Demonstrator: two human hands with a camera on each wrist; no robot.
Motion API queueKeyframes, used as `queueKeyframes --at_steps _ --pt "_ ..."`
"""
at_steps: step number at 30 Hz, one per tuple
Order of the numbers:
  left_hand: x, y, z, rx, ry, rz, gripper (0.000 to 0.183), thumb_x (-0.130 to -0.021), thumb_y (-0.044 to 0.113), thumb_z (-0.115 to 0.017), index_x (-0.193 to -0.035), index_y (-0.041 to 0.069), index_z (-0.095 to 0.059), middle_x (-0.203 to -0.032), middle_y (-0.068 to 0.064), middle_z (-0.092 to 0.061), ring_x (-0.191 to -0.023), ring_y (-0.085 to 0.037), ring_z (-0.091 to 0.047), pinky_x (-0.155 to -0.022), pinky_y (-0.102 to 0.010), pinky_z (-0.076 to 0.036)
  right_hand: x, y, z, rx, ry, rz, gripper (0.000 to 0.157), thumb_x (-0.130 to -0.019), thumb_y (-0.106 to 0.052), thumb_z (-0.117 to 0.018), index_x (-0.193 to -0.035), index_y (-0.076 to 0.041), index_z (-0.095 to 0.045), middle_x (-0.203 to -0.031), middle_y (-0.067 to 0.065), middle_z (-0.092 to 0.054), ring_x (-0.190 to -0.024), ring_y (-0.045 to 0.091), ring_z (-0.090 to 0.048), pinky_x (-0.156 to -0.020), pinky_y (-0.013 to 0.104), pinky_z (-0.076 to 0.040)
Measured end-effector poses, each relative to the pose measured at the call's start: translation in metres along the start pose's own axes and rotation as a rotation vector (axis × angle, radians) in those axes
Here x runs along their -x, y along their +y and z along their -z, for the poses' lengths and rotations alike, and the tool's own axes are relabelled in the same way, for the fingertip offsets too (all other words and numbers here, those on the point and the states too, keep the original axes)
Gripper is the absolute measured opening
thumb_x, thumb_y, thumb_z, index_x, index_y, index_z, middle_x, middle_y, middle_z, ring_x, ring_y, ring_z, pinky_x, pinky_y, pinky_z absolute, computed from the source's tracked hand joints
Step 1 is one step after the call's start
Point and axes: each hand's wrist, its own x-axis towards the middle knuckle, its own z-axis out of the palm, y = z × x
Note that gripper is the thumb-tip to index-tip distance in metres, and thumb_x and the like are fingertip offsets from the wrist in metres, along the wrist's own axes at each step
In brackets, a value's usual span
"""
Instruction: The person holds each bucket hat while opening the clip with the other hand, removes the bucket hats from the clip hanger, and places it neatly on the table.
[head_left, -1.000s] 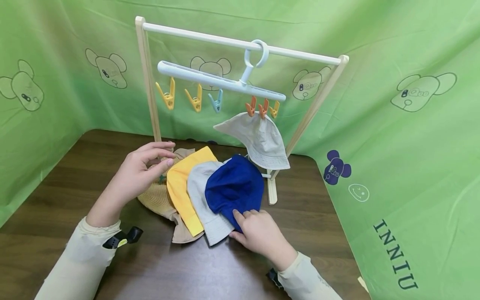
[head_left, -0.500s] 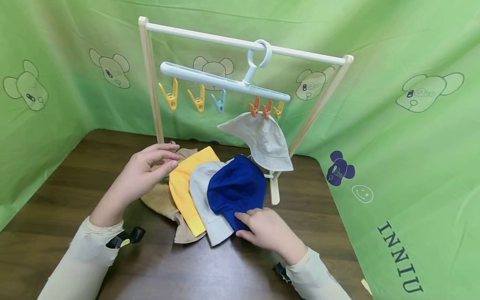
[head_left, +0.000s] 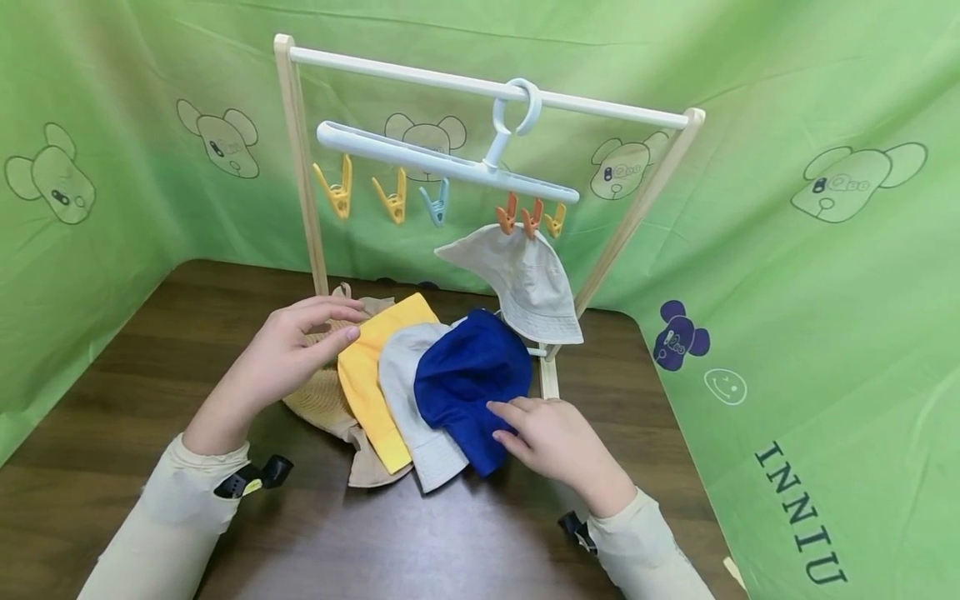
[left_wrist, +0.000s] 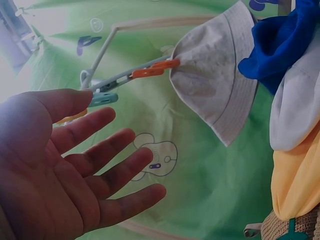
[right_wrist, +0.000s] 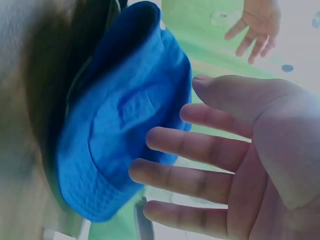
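Note:
A row of overlapping hats lies on the table: a straw-coloured hat (head_left: 318, 396) at the left, then a yellow hat (head_left: 367, 375), a pale grey hat (head_left: 405, 358) and a blue bucket hat (head_left: 472, 375) on top at the right. My right hand (head_left: 558, 437) is at the blue hat's right side, fingers extended and holding nothing; the right wrist view shows the spread fingers (right_wrist: 190, 145) in front of the hat. Above the yellow and straw hats hovers my left hand (head_left: 288, 346), palm empty, fingers relaxed. A light bucket hat (head_left: 528, 283) hangs from an orange clothespin (head_left: 531, 218).
A wooden rack (head_left: 296, 167) with a white rod (head_left: 420, 75) carries a light blue hanger (head_left: 420, 158). Several clips hang from it, among them a yellow clothespin (head_left: 337, 187) and a blue clothespin (head_left: 435, 202). Green printed cloth (head_left: 825, 292) walls the dark wooden table (head_left: 360, 550).
My right hand has drawn back from the blue hat's brim, up and to the right, its fingers letting go. The left hand has barely moved.

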Motion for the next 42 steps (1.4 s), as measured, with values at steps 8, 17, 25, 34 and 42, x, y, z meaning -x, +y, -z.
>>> queueKeyframes --at_steps 8,17,25,34,42 --pt "-0.001 -0.001 -0.003 0.0 -0.028 -0.014 0.02 -0.102 0.021 -0.067 -0.12 0.016 -0.074 -0.133 -0.006 -0.067 -0.129 -0.024 -0.059 -0.1 -0.05 -0.052 0.0 0.026 0.018 -0.017 0.092 -0.083 0.039 -0.092 -0.03 -0.076 -0.128 -0.015 -0.071 -0.106 0.001 -0.076 -0.081 0.019 -0.073 -0.067 0.039 -0.058" --pt "-0.005 0.001 -0.006 0.016 -0.044 -0.036 0.02 -0.101 0.019 -0.067 -0.119 0.014 -0.074 -0.132 -0.006 -0.068 -0.129 -0.027 -0.059 -0.102 -0.056 -0.05 0.007 0.043 0.029 -0.003 0.151 -0.175 0.04 -0.092 -0.029 -0.075 -0.13 -0.016 -0.07 -0.102 0.004 -0.076 -0.07 0.02 -0.07 -0.058 0.041 -0.054" --pt "-0.002 0.003 -0.007 -0.006 -0.07 -0.008 0.023 -0.102 0.023 -0.067 -0.122 0.015 -0.073 -0.133 -0.006 -0.067 -0.131 -0.028 -0.057 -0.102 -0.056 -0.05 0.014 0.059 0.031 -0.014 0.214 -0.255 0.042 -0.09 -0.025 -0.077 -0.13 -0.015 -0.07 -0.099 0.003 -0.076 -0.073 0.02 -0.07 -0.058 0.042 -0.054" --pt "-0.001 0.003 -0.013 -0.018 -0.087 -0.033 0.026 -0.1 0.023 -0.069 -0.124 0.014 -0.072 -0.134 -0.005 -0.067 -0.133 -0.026 -0.055 -0.109 -0.052 -0.044 0.022 0.08 0.03 -0.05 0.253 -0.486 0.043 -0.096 -0.029 -0.071 -0.136 -0.014 -0.066 -0.116 0.01 -0.075 -0.095 0.031 -0.073 -0.07 0.051 -0.056" --pt "0.0 0.003 -0.017 -0.034 -0.104 -0.051 0.028 -0.1 0.024 -0.068 -0.127 0.015 -0.071 -0.137 -0.005 -0.065 -0.137 -0.027 -0.052 -0.111 -0.053 -0.042 0.028 0.096 0.025 -0.163 0.256 -0.667 0.046 -0.1 -0.033 -0.067 -0.14 -0.011 -0.062 -0.12 0.014 -0.074 -0.105 0.037 -0.07 -0.084 0.056 -0.053"
